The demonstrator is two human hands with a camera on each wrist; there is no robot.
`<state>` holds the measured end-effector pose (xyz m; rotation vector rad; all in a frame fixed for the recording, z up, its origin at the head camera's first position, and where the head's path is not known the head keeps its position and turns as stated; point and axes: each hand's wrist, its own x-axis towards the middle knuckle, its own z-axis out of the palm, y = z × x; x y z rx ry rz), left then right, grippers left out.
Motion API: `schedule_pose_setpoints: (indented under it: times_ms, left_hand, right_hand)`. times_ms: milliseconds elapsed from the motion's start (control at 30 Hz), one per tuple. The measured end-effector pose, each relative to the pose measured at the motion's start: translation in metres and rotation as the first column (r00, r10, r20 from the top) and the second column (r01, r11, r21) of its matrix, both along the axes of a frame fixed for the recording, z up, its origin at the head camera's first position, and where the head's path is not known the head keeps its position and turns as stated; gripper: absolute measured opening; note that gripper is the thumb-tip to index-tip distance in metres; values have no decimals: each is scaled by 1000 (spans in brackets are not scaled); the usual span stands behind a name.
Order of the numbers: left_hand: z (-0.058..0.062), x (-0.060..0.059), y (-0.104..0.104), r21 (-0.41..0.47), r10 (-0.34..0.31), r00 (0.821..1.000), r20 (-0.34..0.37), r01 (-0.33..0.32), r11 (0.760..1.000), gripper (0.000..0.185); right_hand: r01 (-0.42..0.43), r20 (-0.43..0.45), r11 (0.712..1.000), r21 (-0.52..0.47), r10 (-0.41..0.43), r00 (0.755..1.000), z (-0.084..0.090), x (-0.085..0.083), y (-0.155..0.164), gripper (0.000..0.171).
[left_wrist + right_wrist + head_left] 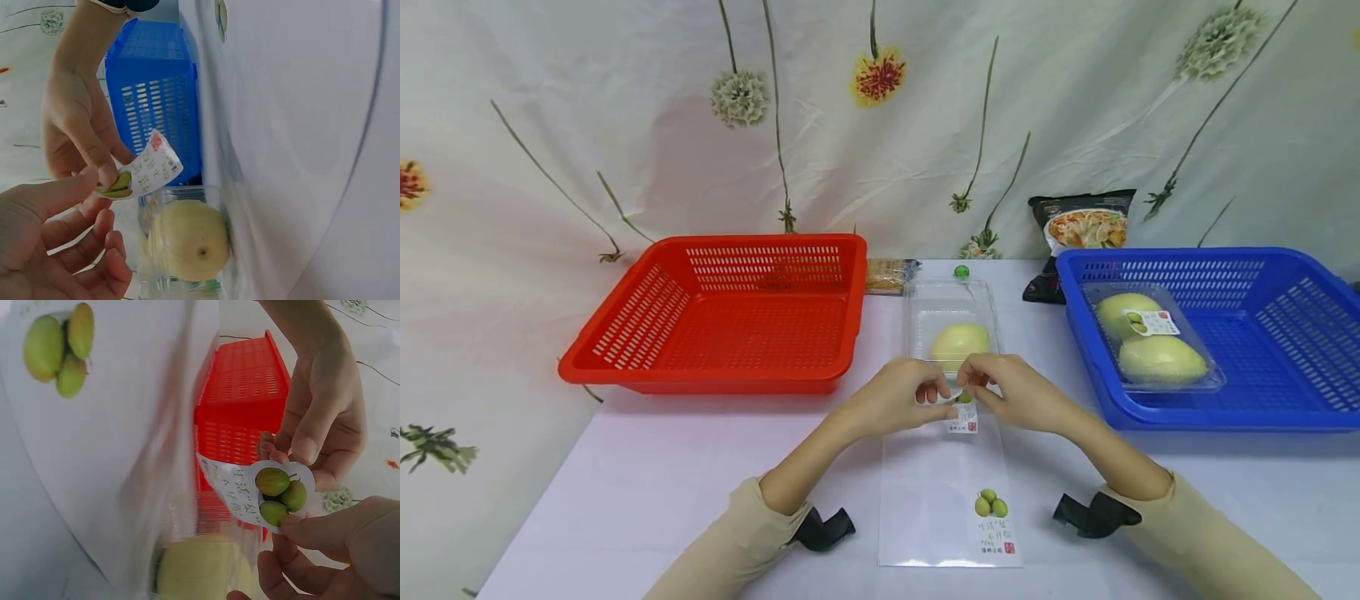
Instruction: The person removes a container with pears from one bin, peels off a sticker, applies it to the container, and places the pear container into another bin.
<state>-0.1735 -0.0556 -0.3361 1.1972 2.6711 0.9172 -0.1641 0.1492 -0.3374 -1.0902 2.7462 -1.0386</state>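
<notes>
Both hands pinch the edges of a white sticker point(281, 494) printed with green fruit and writing. My left hand point(904, 392) holds its left edge between thumb and fingers. From the other side, my right hand point(1018, 392) pinches it with thumb and fingertip. In the left wrist view the sticker's printed end curls away from the fingers. Just beyond the hands stands a clear plastic box point(925, 321) with a pale yellow-green fruit point(958, 342) inside. Under the hands lies a glossy sheet point(936, 508) with another fruit sticker point(994, 525) at its near right corner.
A red basket point(730, 385) is at left. The blue basket point(1240, 419) at right contains a labelled clear box point(1206, 379) with two pale fruits. Behind are a dark food packet point(1088, 221), a pack of noodles point(889, 277) and a small green ball point(962, 272).
</notes>
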Motion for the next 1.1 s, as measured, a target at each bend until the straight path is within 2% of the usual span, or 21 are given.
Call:
schedule_pose_setpoints:
  times_ms: [167, 267, 367, 467, 567, 667, 767, 867, 967, 1100]
  left_hand:
    - [12, -2, 8, 76, 80, 992, -95, -73, 994, 8]
    - [17, -7, 9, 175, 160, 980, -117, -138, 975, 9]
    - [20, -14, 11, 318, 268, 958, -100, -225, 921, 8]
    - [21, -20, 14, 428, 365, 931, -16, -324, 844, 10]
    - [20, -27, 19, 469, 417, 905, 87, -407, 784, 13]
    - [17, -34, 24, 462, 458, 877, 147, -470, 752, 15]
    - [14, -41, 28, 451, 500, 851, 160, -514, 730, 16]
    - [11, -47, 30, 441, 536, 834, 134, -535, 721, 16]
    - [5, -52, 31, 410, 570, 817, 88, -552, 726, 16]
    - [-3, -58, 32, 326, 622, 783, 15, -592, 737, 17]
  right_hand:
    - [70, -42, 997, -44, -72, 997, 13, -4, -1, 14]
    - [147, -62, 984, -103, -154, 986, 16, -6, 0, 23]
    - [235, -20, 957, -171, -241, 970, 16, -11, 2, 30]
    - [335, 116, 913, -232, -316, 942, 15, -17, 3, 30]
    - [443, 253, 850, -286, -379, 890, 14, -26, 3, 29]
    - [524, 323, 778, -346, -426, 845, 13, -35, 0, 27]
    - [582, 342, 716, -386, -475, 811, 12, -45, -4, 25]
    - [613, 332, 676, -410, -515, 790, 10, -55, -7, 23]
    - [623, 318, 663, -415, -536, 782, 7, -63, -11, 21]
    - [622, 286, 680, -388, -553, 783, 1, -71, -15, 19]
